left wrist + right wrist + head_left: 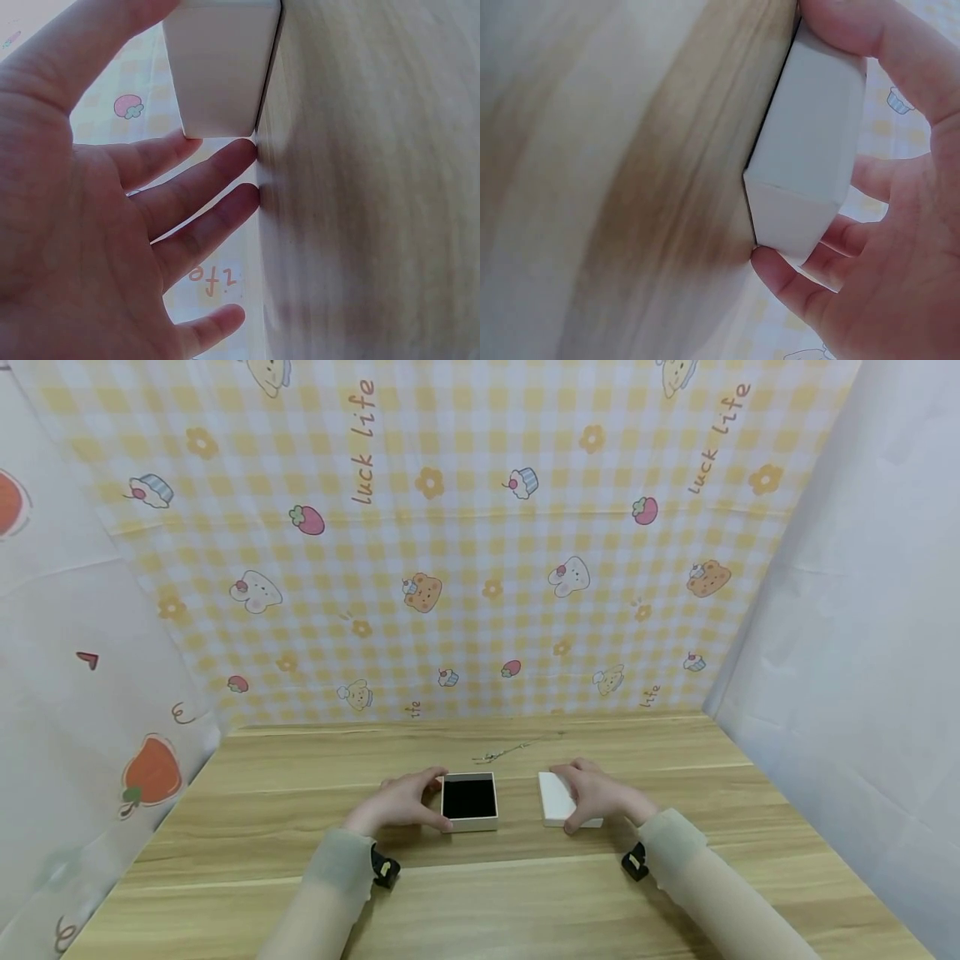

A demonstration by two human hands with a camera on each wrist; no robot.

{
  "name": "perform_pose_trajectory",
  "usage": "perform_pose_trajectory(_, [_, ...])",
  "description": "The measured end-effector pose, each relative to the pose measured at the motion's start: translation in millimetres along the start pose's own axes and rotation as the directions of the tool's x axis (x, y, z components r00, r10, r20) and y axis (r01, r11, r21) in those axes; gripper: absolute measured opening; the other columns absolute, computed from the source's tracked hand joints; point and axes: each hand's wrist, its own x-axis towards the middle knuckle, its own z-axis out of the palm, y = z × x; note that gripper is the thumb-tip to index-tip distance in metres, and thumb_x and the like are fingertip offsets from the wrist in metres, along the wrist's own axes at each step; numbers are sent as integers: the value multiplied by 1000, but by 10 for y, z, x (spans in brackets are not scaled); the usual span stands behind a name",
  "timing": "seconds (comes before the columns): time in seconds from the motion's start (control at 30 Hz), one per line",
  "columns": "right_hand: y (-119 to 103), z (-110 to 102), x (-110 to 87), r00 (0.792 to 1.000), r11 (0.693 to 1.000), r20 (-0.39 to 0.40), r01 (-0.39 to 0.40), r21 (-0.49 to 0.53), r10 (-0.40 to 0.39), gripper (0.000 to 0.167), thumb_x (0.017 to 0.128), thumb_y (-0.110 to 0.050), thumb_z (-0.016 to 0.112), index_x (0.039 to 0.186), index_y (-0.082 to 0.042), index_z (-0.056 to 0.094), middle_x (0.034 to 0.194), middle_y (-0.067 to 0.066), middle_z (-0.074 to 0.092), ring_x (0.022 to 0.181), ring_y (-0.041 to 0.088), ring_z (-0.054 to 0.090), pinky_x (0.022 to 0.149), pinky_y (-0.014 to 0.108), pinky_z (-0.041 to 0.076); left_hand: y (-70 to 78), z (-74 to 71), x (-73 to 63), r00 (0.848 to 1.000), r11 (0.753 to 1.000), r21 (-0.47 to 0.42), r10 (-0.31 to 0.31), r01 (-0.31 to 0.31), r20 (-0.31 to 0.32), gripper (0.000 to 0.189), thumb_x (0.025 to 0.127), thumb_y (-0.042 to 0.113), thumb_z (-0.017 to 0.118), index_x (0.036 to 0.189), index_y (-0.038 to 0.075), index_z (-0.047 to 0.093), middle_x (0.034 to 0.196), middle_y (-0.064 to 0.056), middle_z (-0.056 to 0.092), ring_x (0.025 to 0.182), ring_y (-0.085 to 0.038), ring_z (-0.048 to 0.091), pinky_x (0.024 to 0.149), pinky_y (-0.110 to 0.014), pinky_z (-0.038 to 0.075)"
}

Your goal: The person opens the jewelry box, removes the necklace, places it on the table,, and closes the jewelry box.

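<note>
An open box (469,824) with white walls and a black inside sits on the wooden table. My left hand (405,800) holds it from the left side, thumb at the near corner and forefinger at the far one. In the left wrist view the other fingers spread beside the box's white side (221,71). To the right, a white box lid (553,797) lies flat on the table, its top up. My right hand (596,793) grips the lid across its width. The right wrist view has the thumb on the near edge of the lid (806,120) and fingertips at the far edge.
Behind the box and lid, a thin silvery chain, apparently a necklace (492,757), stretches across the wooden table (495,902). A yellow checked cloth (465,535) hangs at the table's back edge. Pale cloths hang at both sides.
</note>
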Motion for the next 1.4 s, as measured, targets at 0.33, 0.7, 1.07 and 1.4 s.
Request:
perform_pose_trajectory(0.33, [-18,-24,18,1000,1000,1,19,3,-19,98,61,-18,88,144,0,39,113,10,46,85,18,43,69,33,41,-11,6,-12,1000,1000,1,-1,1,3,95,69,45,85,144,5,42,133,-13,57,126,-32,49,101,-62,24])
perform_pose_trajectory(0.7, [-127,-73,97,999,999,-18,37,-11,-37,100,59,-20,88,144,1,40,115,13,48,91,20,45,74,37,43,-14,8,-25,1000,1000,-6,-4,4,8,97,68,48,84,145,6,42,134,-11,56,127,-30,47,102,-61,24])
perform_pose_trajectory(1.07, [-238,-134,146,999,999,-20,41,-19,-42,98,60,-19,86,144,0,40,113,11,48,90,19,45,72,35,44,-23,9,-35,1000,1000,-18,4,-4,6,96,69,45,84,144,5,42,134,-13,56,127,-31,48,103,-62,23])
perform_pose_trajectory(1.4, [-337,-197,175,999,999,-20,48,8,-48,98,61,-21,87,144,0,39,113,11,49,90,21,47,72,37,45,-21,13,-14,1000,1000,-26,-5,5,3,96,68,45,85,145,6,42,134,-11,57,127,-30,48,103,-61,23])
